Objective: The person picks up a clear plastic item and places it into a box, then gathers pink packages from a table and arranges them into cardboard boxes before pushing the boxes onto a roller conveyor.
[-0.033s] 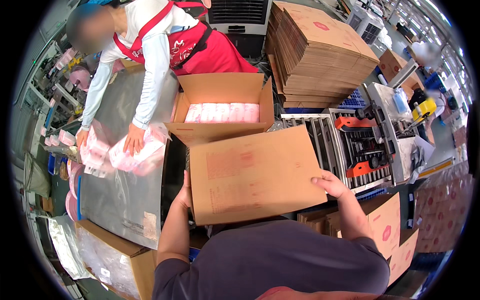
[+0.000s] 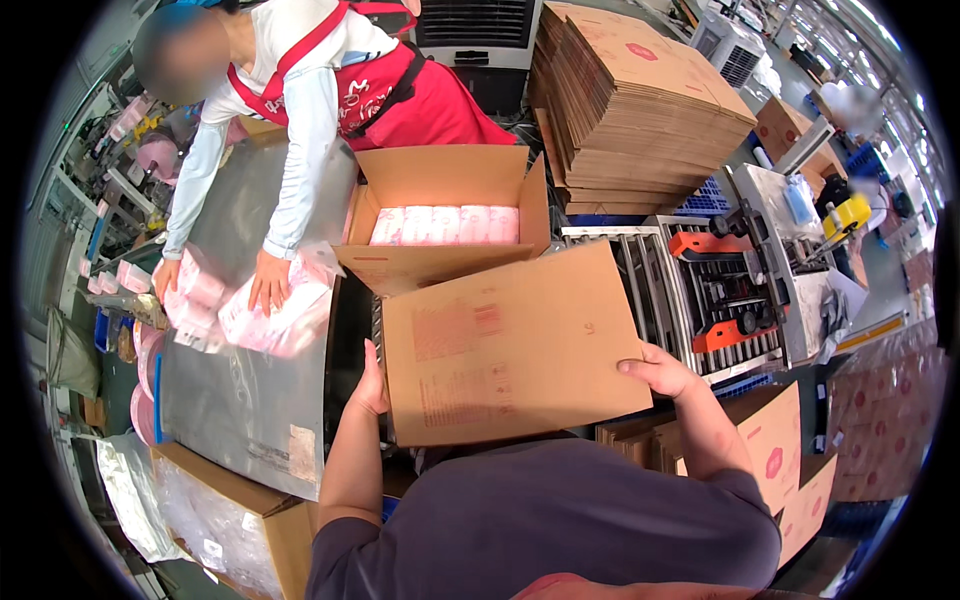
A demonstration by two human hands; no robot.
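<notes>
I hold a flattened brown cardboard box [image 2: 510, 345] in front of my chest, tilted slightly. My left hand [image 2: 372, 385] grips its left edge and my right hand [image 2: 660, 372] grips its right edge. Just behind it stands an open carton [image 2: 445, 170] with a row of pink wrapped packs [image 2: 445, 225] inside. Across from me a person in a red apron [image 2: 400, 95] leans over a metal table [image 2: 250, 400], both hands on pink packs [image 2: 265, 315] lying there.
A tall stack of flat cartons [image 2: 640, 100] stands at the back right. A roller conveyor with orange parts [image 2: 715, 285] lies to my right, more flat boxes [image 2: 780, 455] below it. A carton lined with clear plastic [image 2: 230, 510] sits at lower left.
</notes>
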